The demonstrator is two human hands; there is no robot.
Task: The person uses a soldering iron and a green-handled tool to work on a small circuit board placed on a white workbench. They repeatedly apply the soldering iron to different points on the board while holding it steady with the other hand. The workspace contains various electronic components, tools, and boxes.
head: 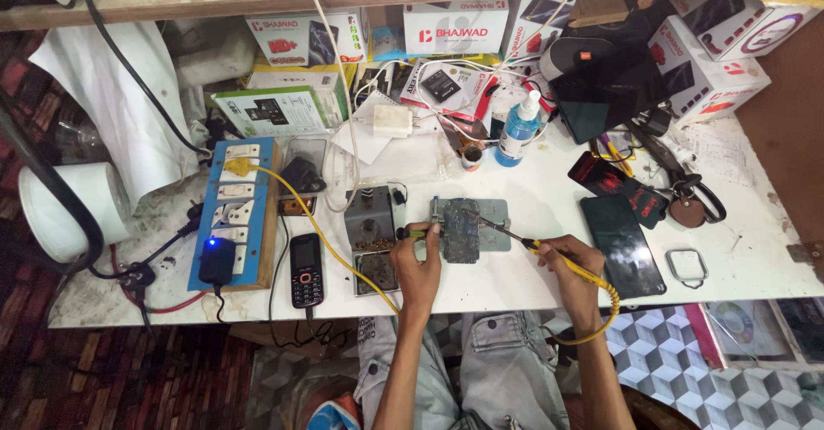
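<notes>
Both hands work at table centre: left hand (418, 254) pinches one green-tipped tool (410, 233), right hand (562, 257) grips one yellow soldering iron (515, 237), tip at nine o'clock on one opened phone (461, 230)

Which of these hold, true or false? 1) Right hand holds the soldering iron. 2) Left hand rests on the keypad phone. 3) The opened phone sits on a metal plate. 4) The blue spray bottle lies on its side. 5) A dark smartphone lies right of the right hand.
1) True: the right hand grips the yellow-handled soldering iron.
2) False: the left hand is at the opened phone, holding a small green tool; the keypad phone lies apart.
3) True: it rests on the metal plate.
4) False: the blue spray bottle stands upright.
5) True: the dark smartphone lies there.
</notes>
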